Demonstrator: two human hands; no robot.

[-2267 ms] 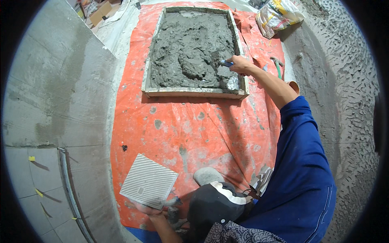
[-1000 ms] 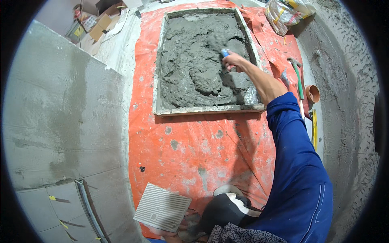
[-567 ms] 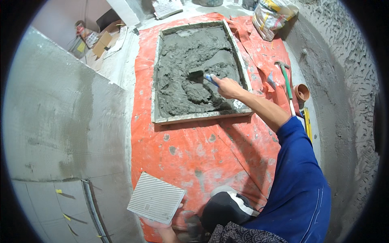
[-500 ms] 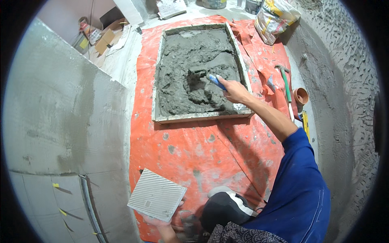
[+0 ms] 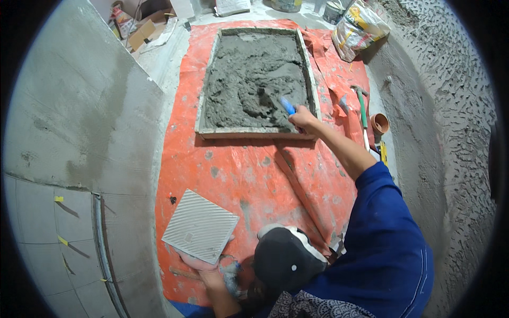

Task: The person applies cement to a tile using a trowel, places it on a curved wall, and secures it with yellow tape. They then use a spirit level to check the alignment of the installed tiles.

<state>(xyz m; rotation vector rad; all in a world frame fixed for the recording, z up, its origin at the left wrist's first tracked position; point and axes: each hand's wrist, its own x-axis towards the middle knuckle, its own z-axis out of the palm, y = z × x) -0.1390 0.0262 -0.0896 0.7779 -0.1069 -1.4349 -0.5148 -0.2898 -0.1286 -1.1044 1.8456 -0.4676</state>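
Note:
My right hand [image 5: 303, 117] is closed round the blue handle of a trowel [image 5: 288, 106]. The trowel's blade dips into wet grey mortar [image 5: 225, 87], so most of it is hidden. That mortar lies in a shallow rectangular trough [image 5: 254, 132] with pale, crusted sides, and its surface is lumpy round the blade. Low on the left, my left hand [image 5: 200, 264] holds up a square tile [image 5: 199, 225] from beneath, with the tile's ribbed grey back facing up. Fingers of that hand show at the tile's near edges; the others are hidden under it.
An orange sheet [image 5: 254, 175] covers the floor under the trough. To the right lie a green-handled hammer [image 5: 362, 108], a brown pipe piece [image 5: 380, 123] and a yellow level [image 5: 383, 153]. A white and yellow sack [image 5: 358, 32] stands far right. A tiled wall [image 5: 42, 222] borders the left.
The view has shifted, so the trough sits higher in it. My right hand has drawn the trowel closer to the trough's near edge, and the hollow in the mortar looks smaller. My left hand still holds the tile.

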